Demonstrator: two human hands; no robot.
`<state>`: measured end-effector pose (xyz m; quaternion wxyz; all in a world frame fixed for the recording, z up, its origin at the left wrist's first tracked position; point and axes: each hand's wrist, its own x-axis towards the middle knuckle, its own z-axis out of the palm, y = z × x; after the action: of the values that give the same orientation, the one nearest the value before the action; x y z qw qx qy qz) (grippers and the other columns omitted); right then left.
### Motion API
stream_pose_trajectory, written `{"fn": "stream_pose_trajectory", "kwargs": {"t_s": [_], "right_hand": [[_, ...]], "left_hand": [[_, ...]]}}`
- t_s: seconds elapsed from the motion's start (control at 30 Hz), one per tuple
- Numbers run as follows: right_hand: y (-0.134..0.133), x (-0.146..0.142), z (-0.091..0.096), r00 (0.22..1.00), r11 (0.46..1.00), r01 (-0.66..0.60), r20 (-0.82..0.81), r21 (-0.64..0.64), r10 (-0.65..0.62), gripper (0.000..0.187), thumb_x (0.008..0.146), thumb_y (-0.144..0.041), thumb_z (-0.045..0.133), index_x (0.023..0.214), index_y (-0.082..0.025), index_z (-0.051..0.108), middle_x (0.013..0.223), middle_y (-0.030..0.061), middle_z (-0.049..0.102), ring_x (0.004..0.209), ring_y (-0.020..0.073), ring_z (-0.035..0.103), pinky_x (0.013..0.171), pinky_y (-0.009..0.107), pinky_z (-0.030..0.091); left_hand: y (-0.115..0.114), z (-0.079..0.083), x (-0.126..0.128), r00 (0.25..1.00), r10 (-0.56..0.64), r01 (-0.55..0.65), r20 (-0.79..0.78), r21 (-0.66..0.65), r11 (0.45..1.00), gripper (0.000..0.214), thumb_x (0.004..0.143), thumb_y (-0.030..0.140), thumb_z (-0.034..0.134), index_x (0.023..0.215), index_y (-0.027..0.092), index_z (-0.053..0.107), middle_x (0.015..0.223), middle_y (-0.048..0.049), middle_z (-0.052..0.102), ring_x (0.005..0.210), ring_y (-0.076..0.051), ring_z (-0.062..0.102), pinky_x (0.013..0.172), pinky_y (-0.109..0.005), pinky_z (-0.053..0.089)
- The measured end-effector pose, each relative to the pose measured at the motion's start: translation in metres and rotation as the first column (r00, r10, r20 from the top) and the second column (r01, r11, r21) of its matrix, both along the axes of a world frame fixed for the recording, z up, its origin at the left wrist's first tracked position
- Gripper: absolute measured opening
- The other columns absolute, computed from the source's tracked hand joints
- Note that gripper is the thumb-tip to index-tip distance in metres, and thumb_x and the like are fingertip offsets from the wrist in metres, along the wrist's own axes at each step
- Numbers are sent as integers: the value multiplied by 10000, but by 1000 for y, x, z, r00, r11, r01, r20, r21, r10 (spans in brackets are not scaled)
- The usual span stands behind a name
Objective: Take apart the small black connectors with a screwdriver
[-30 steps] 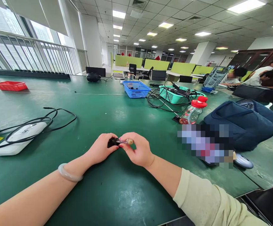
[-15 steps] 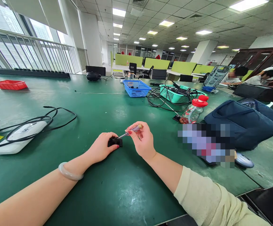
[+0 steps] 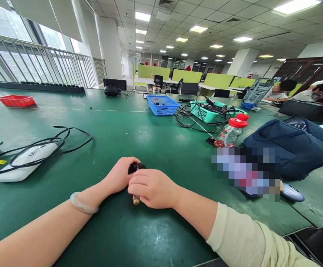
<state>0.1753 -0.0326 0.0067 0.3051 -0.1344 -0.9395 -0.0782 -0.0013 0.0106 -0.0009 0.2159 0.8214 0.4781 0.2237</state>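
My left hand (image 3: 119, 174), with a pale bangle on its wrist, is closed round a small black part (image 3: 135, 167) resting on the green table (image 3: 139, 137). My right hand (image 3: 152, 187) lies palm down beside it, fingers wrapped round a small screwdriver (image 3: 136, 200) whose brown handle end sticks out toward me below the fingers. The screwdriver's tip points at the black part and is hidden by my fingers. The two hands touch at the part.
A white device with black cable (image 3: 22, 161) lies at left. A blue basket (image 3: 163, 105), a teal basket of cables (image 3: 210, 111), a red-capped bottle (image 3: 231, 133) and a dark blue bag (image 3: 289, 146) stand further back and right. A red tray (image 3: 16, 101) sits far left. People sit at far right.
My right hand turned the screwdriver over: its handle pointed up and right half a second ago and now points toward me, with the hand lowered flat beside the black part. The left hand stayed put.
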Motion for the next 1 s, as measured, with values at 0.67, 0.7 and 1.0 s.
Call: {"fn": "stream_pose_trajectory", "kwargs": {"t_s": [0.67, 0.7, 1.0], "right_hand": [[-6, 10, 1, 822, 941, 41, -524, -337, -224, 227, 940, -149, 477, 1150, -226, 446, 1025, 73, 707, 886, 151, 709, 784, 298, 586], [-5, 10, 0, 817, 945, 28, -538, -325, -209, 255, 937, -134, 473, 1169, -229, 431, 1044, 76, 703, 913, 152, 709, 799, 305, 590], [1, 12, -3, 816, 957, 42, -542, -288, -199, 284, 923, -96, 483, 1168, -232, 440, 1045, 67, 705, 935, 152, 713, 826, 315, 602]], "left_hand": [[-1, 1, 0, 1000, 4, -3, 29, -16, 1000, 262, 785, 416, 595, 953, 222, 648, 1014, -65, 693, 971, -270, 602, 913, -438, 482], [-1, 0, 0, 1000, 5, -4, 29, -20, 1000, 268, 790, 424, 593, 958, 223, 650, 1017, -65, 692, 976, -272, 601, 913, -442, 482], [0, -1, -1, 1000, 13, -13, 7, -29, 999, 270, 816, 450, 605, 960, 225, 643, 998, -55, 684, 982, -267, 607, 899, -427, 479]]}}
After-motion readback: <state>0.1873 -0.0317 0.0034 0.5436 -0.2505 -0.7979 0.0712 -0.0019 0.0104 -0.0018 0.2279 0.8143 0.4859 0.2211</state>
